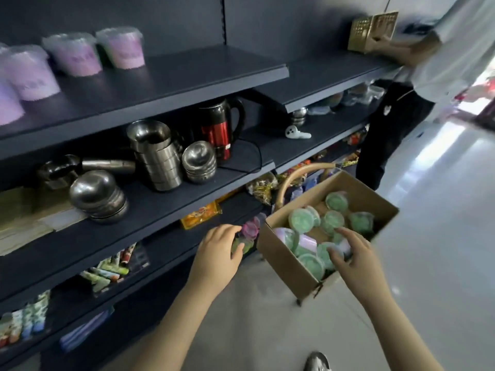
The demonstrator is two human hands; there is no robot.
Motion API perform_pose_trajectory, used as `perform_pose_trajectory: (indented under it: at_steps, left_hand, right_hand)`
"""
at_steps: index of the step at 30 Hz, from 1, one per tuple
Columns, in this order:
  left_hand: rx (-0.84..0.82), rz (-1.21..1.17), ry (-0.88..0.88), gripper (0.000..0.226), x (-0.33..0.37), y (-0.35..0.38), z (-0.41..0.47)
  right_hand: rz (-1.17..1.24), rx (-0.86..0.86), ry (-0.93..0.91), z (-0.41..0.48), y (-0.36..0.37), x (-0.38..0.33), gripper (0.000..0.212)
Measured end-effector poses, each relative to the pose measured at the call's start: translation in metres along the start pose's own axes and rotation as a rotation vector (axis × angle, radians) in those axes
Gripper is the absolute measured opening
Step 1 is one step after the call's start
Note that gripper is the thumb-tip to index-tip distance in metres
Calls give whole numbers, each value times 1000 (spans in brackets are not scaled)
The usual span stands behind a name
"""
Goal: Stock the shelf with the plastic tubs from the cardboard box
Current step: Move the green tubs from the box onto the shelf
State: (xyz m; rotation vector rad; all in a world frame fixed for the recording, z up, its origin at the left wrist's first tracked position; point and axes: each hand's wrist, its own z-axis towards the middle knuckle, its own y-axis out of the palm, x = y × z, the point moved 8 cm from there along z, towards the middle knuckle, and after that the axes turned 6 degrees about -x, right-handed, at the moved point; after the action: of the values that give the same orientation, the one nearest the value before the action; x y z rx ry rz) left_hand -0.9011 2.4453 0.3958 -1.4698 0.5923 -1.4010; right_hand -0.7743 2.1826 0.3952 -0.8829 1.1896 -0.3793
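Left hand (pixel 219 250), fingers around pink-lidded tub (pixel 251 228) by shelf edge (pixel 171 250); right hand (pixel 351 253), fingers around pale tub (pixel 344 246) inside cardboard box (pixel 284 266)

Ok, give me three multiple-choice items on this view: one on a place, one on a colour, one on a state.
1. Where does the black-and-red electric kettle stand?
A. inside the box
B. on the shelf beside the stacked steel bowls
C. on the floor

2. What colour are most lids in the brown cardboard box?
A. green
B. red
C. black

3. What is the right hand doing?
A. hanging idle
B. resting on the kettle
C. reaching into the box, fingers curled round a pale purple plastic tub

Answers:
1 B: the kettle stands just right of the bowls on the same dark shelf.
2 A: green round lids fill most of the box.
3 C: its thumb and fingers close on the tub among the others.
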Motion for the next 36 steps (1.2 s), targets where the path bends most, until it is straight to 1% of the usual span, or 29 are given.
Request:
perform_pose_trajectory:
  at_steps: [4, 7, 12, 16, 20, 25, 29, 31, 36]
  left_hand:
    - [-82, -25, 41, 36, 35, 58, 41]
    - [-143, -51, 51, 36, 68, 99, 73]
    - [-242, -69, 41, 38, 109, 163, 115]
    - [-318, -92, 31, 39, 121, 199, 147]
    - [-412, -107, 32, 42, 112, 237, 192]
    - [-532, -199, -23, 42, 71, 301, 266]
    - [-632, -222, 38, 42, 47, 355, 316]
    - [-677, -219, 83, 44, 42, 384, 336]
    - [-801, -165, 142, 54, 22, 451, 365]
  right_hand:
    - [-17, -28, 137, 9, -24, 84, 47]
    - [-24, -51, 198, 27, -42, 136, 47]
    - [26, -120, 241, 59, -44, 201, 45]
    - [76, -144, 312, 81, -37, 239, 43]
    - [103, -162, 415, 110, -17, 274, 44]
    - [142, -153, 578, 163, 31, 322, 44]
    - [166, -56, 747, 197, 65, 366, 45]
    - [177, -41, 823, 213, 83, 393, 49]
    - [145, -207, 958, 226, 136, 446, 62]
